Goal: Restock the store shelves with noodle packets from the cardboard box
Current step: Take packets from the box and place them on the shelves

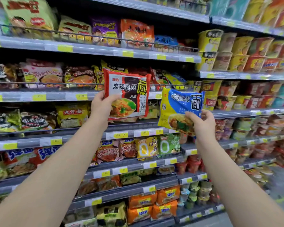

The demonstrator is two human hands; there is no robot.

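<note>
Head cam: 2 pkts up — left hand (pixel 101 106) grips red packet (pixel 127 94), right hand (pixel 202 122) grips blue-yellow packet (pixel 179 106), facing shelves (pixel 95 51)

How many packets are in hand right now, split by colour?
Red-and-white noodle packet, held up by the left hand: 1
Blue-and-yellow noodle packet, held by the right hand: 1
Total in hand: 2
</note>
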